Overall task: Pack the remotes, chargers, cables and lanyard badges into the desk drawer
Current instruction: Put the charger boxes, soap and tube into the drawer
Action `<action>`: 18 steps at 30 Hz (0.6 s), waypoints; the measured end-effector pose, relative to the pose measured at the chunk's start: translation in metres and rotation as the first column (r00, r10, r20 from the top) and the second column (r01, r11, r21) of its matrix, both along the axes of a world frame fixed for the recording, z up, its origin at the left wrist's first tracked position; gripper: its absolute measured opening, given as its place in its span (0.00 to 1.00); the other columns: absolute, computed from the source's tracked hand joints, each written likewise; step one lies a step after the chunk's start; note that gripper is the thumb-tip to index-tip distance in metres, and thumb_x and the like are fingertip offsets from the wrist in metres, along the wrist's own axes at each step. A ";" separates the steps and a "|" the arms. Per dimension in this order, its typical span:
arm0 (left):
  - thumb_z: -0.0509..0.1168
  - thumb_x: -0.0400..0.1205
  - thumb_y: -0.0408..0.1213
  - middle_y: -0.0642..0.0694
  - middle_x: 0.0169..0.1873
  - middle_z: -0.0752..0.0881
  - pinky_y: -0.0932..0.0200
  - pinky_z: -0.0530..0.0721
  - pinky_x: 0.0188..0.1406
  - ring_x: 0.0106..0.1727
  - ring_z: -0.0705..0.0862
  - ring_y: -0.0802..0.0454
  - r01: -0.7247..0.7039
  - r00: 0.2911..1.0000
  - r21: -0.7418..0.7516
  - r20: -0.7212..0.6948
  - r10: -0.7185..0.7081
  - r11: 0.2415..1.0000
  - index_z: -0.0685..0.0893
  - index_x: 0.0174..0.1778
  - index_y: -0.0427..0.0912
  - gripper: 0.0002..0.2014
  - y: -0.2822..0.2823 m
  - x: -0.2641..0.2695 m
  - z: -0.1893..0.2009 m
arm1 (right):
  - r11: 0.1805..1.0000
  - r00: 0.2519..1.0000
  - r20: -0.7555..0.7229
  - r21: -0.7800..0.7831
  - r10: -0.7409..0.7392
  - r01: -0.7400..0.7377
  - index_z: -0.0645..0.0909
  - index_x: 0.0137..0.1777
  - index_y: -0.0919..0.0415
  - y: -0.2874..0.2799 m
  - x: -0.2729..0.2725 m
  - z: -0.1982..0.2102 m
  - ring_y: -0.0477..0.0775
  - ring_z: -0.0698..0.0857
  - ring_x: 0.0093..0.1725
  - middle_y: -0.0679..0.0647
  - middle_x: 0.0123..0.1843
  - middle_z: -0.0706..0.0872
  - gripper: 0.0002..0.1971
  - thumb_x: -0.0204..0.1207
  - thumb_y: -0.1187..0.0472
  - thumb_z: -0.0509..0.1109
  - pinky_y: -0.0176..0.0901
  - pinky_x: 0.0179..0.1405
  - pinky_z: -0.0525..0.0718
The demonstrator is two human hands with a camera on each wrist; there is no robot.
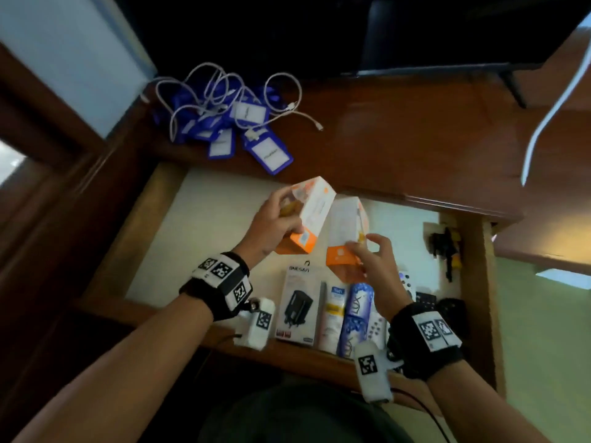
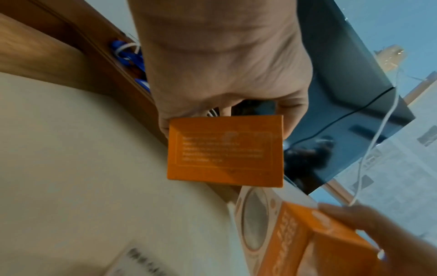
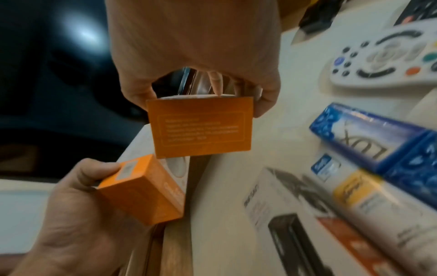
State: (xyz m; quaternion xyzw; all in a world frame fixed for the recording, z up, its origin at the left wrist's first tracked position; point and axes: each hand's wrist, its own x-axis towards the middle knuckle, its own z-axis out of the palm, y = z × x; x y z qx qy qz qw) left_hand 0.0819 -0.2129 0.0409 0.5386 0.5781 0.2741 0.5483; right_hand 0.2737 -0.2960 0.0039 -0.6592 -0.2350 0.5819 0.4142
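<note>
My left hand [image 1: 277, 215] grips an orange-and-white charger box [image 1: 311, 212] above the open drawer [image 1: 198, 225]; its orange end fills the left wrist view [image 2: 224, 149]. My right hand [image 1: 372, 260] holds a second, matching charger box [image 1: 347, 231] just to its right, seen end-on in the right wrist view [image 3: 201, 127]. Both boxes hover side by side over the drawer's middle. On the desk behind lie blue lanyard badges [image 1: 256, 139] tangled with white cables [image 1: 224, 91]. A white remote [image 3: 387, 56] lies in the drawer at the right.
Along the drawer's near edge lie a boxed black charger [image 1: 299, 305], a white tube [image 1: 334, 314], a blue Lux pack [image 1: 358, 314] and more remotes [image 1: 425, 298]. Dark clips [image 1: 446, 247] sit at the right wall. The drawer's left half shows bare liner. A white cable [image 1: 553, 113] hangs at right.
</note>
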 end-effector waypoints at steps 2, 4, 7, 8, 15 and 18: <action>0.68 0.58 0.38 0.48 0.67 0.78 0.45 0.82 0.63 0.67 0.77 0.48 -0.061 0.998 0.001 -0.036 0.061 0.998 0.73 0.68 0.58 0.38 -0.013 -0.023 -0.011 | 0.999 0.998 -0.028 -0.024 0.048 -0.049 0.68 0.69 0.52 0.001 -0.019 0.000 0.54 0.85 0.49 0.58 0.58 0.82 0.27 0.73 0.50 0.73 0.45 0.38 0.85; 0.69 0.58 0.39 0.47 0.68 0.74 0.47 0.81 0.65 0.67 0.75 0.49 -0.095 0.990 0.012 -0.106 0.096 0.995 0.72 0.71 0.55 0.40 -0.021 -0.045 -0.022 | 0.997 0.997 -0.031 -0.039 0.068 -0.069 0.69 0.68 0.52 0.002 -0.036 -0.002 0.53 0.83 0.49 0.56 0.57 0.82 0.26 0.73 0.48 0.73 0.45 0.39 0.83; 0.72 0.61 0.38 0.47 0.69 0.69 0.50 0.80 0.64 0.66 0.72 0.50 -0.096 0.955 0.053 -0.278 0.107 0.994 0.69 0.73 0.53 0.41 -0.023 -0.077 -0.035 | 0.989 0.991 0.047 -0.082 0.123 -0.119 0.69 0.64 0.45 0.008 -0.071 -0.009 0.57 0.83 0.55 0.57 0.60 0.81 0.32 0.62 0.38 0.76 0.53 0.51 0.86; 0.73 0.60 0.40 0.47 0.69 0.68 0.50 0.80 0.63 0.66 0.73 0.49 -0.077 0.937 0.050 -0.337 0.089 0.996 0.68 0.73 0.54 0.42 -0.022 -0.086 -0.040 | 0.983 0.982 0.106 -0.114 0.155 -0.143 0.69 0.62 0.43 0.010 -0.082 -0.012 0.59 0.82 0.58 0.56 0.61 0.81 0.36 0.55 0.33 0.76 0.57 0.56 0.85; 0.73 0.62 0.43 0.45 0.66 0.65 0.53 0.80 0.54 0.62 0.76 0.41 0.015 0.855 -0.184 -0.508 -0.108 0.983 0.59 0.76 0.60 0.45 -0.002 -0.140 -0.070 | 0.895 0.737 0.513 -0.315 0.440 -0.315 0.62 0.72 0.53 0.032 -0.154 -0.025 0.66 0.69 0.69 0.61 0.67 0.76 0.41 0.63 0.35 0.73 0.55 0.65 0.72; 0.73 0.62 0.46 0.44 0.69 0.63 0.50 0.79 0.61 0.67 0.73 0.37 0.066 0.838 -0.236 -0.515 -0.182 0.970 0.57 0.77 0.59 0.47 0.006 -0.156 -0.084 | 0.896 0.665 0.601 -0.328 0.443 -0.300 0.60 0.74 0.53 0.036 -0.178 -0.032 0.68 0.69 0.71 0.64 0.68 0.73 0.44 0.63 0.35 0.74 0.57 0.67 0.71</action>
